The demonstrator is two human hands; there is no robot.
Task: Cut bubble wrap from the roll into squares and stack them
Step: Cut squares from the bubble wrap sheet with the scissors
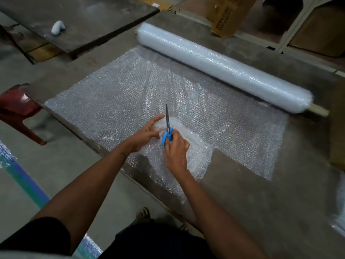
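Observation:
A long roll of bubble wrap (224,66) lies across the far side of the grey table (261,193). A wide sheet of bubble wrap (112,98) runs from the roll toward me and reaches the table's near edge. My right hand (176,148) grips blue-handled scissors (167,134), the dark blades pointing away from me over the sheet. My left hand (147,132) rests on the sheet just left of the blades, fingers spread. A lifted, crumpled flap of wrap (194,152) sits under and right of my right hand.
A red plastic stool (16,109) stands left of the table. A second dark table (74,21) with a small white object (58,28) is at the far left. A cardboard box (229,15) and shelving stand behind the roll. More bubble wrap (340,208) lies at the right edge.

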